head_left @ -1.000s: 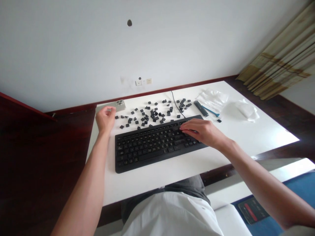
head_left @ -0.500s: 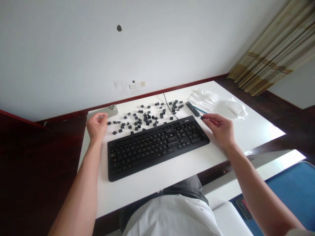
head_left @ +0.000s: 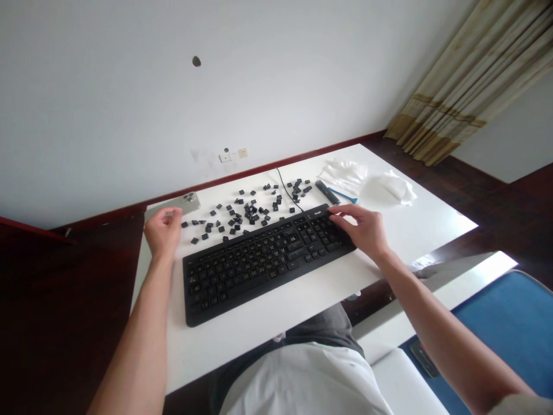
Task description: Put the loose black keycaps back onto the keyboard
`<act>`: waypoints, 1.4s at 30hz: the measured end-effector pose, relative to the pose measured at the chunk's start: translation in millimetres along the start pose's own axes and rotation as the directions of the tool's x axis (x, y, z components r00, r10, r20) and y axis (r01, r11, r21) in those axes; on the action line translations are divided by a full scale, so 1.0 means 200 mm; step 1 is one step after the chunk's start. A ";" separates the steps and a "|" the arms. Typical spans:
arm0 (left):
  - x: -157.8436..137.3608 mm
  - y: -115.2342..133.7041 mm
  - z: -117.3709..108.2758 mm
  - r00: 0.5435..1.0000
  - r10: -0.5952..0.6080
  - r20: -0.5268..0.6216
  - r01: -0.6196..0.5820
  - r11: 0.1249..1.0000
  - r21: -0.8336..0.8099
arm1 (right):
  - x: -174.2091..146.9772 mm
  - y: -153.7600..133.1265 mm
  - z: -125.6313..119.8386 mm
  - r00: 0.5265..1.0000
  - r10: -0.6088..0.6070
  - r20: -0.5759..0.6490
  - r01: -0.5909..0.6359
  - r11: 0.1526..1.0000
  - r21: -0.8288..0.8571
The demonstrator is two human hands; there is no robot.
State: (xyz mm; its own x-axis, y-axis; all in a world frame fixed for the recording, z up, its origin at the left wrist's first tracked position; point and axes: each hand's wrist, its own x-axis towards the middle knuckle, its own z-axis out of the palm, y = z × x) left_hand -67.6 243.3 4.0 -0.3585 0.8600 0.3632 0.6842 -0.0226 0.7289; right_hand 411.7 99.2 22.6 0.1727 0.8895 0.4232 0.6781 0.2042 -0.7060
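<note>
A black keyboard (head_left: 276, 262) lies slanted on the white table (head_left: 242, 334), with some key positions looking bare. At its upper right end, my right hand (head_left: 363, 227) reaches over the number keys. Its thumb and forefinger are pinched together at the keyboard; whatever lies between them is hidden. My left hand (head_left: 163, 230) is closed in a loose pinch left of the keyboard, beside a phone (head_left: 190, 202). I cannot make out anything in its fingers. Loose black keycaps (head_left: 250, 213) are scattered behind the keyboard.
Behind my right hand lie a dark elongated piece (head_left: 327, 192), a blue stick-like tool (head_left: 344, 195) and crumpled clear plastic bags (head_left: 345, 173). The keyboard cable (head_left: 288, 190) runs back to the wall. A blue seat (head_left: 501, 323) stands at the right.
My right hand has moved left from the table onto the keyboard's right end. The small black piece at its fingertips is now out of sight. The view has shifted slightly; my left hand stays pinched.
</note>
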 end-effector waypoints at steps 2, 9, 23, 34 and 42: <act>0.00 -0.01 0.00 1.000 0.006 0.002 -0.006 1.000 -0.015 | -0.01 -0.12 0.05 0.971 -0.166 0.174 0.162 0.986 0.039; 0.00 -0.01 0.00 1.000 0.008 0.015 -0.008 1.000 0.003 | -0.01 -0.25 0.18 0.847 -0.391 0.360 0.381 0.919 0.100; 0.00 -0.02 0.01 0.999 0.025 0.036 -0.025 1.000 -0.012 | 0.04 -0.21 0.20 0.810 -0.436 0.393 0.433 0.896 0.101; 0.00 -0.01 0.01 0.999 0.028 0.020 -0.027 0.999 -0.020 | 0.07 -0.23 0.19 0.744 -0.492 0.451 0.493 0.861 0.126; 0.00 -0.01 0.01 0.999 0.032 0.033 -0.032 0.999 -0.005 | 0.08 -0.23 0.17 0.721 -0.499 0.480 0.514 0.850 0.111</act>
State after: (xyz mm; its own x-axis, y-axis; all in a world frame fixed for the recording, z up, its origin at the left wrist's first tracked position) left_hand -68.2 245.0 1.6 -0.3147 0.8754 0.3671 0.6924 -0.0528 0.7196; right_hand 358.2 118.5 42.8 -0.5572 0.7359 0.3847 0.5860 0.6767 -0.4457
